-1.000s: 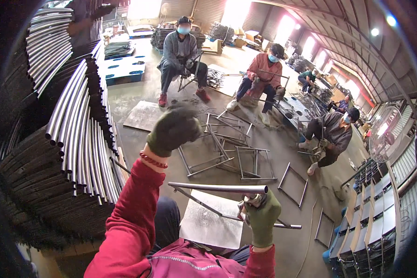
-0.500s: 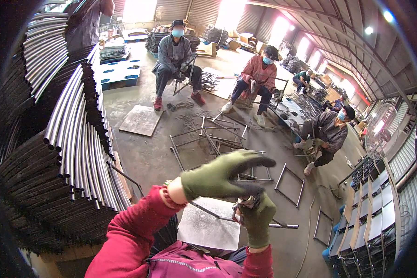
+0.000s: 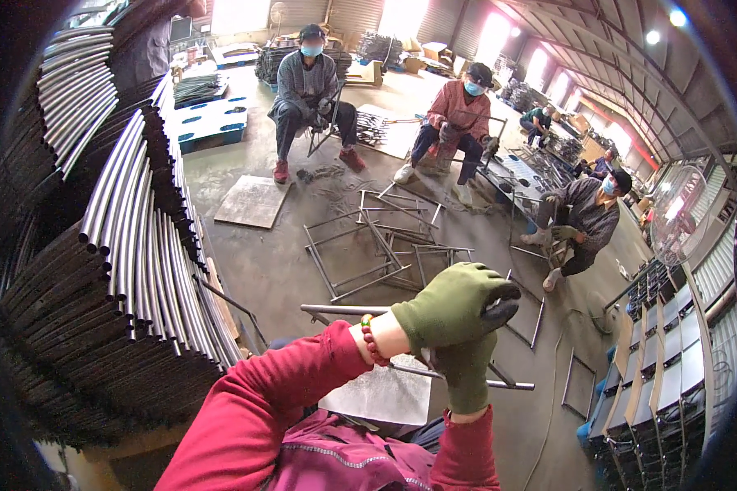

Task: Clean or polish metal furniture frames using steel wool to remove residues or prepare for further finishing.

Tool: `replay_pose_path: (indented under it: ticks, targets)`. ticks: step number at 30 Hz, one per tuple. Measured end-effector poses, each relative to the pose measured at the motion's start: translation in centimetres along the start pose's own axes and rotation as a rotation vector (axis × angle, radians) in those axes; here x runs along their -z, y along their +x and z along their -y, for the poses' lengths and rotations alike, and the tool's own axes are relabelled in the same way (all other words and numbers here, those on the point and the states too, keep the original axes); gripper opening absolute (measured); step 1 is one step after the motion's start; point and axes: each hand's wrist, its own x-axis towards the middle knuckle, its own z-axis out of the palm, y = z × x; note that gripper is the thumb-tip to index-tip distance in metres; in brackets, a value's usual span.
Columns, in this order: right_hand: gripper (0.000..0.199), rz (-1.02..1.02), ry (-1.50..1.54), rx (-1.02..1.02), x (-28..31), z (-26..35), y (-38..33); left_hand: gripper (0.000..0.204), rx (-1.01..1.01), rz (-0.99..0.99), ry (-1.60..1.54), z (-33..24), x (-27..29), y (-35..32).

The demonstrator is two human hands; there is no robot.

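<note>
Green gloves with dark fingers cover both of my hands. My left hand [image 3: 458, 304] is closed, its fingers curled over the top of my right hand; a small pale bit shows between them, too little to name. Beneath it, my right hand [image 3: 465, 372] is upright, its fingers mostly hidden by the left. What it grips cannot be made out. A grey metal tube frame [image 3: 512, 385] lies across in front of me, passing behind my right hand and under my left forearm. Below the frame is a pale, scuffed board [image 3: 377, 394].
Several tube frames [image 3: 360, 274] lie piled on the floor ahead. Curved metal tubes [image 3: 135, 221] are stacked high at my left. At the right stands a rack of flat panels [image 3: 651, 368], with a fan [image 3: 680, 214] behind it. Co-workers [image 3: 311, 98] sit across from me holding frames.
My left hand has gone from spread fingers to closed, moving right onto my right hand. More of the frame's tubing shows left of my hands. The view has shifted slightly.
</note>
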Motion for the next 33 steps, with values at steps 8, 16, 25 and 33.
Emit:
replay_pose_path:
  ticks: [8, 16, 25, 33]
  targets:
    - [0.047, 0.084, -0.325, 0.04, 0.8, -0.9, 0.3, 0.026, 0.033, 0.003, 0.006, -0.1, -0.4, 0.7]
    - [0.054, -0.134, -0.308, -0.002, -0.5, -1.2, -0.1, 0.031, -0.071, -0.031, -0.003, 0.0, -1.3, 1.0]
    - [0.044, -0.232, -0.359, 0.052, 0.8, -1.7, -0.2, 0.029, -0.056, -0.06, 0.028, 0.1, -1.6, 1.2]
    - [0.049, -0.211, -0.52, 0.094, 0.8, -0.4, 0.4, 0.025, -0.042, -0.079, 0.054, 0.6, -1.5, 1.1]
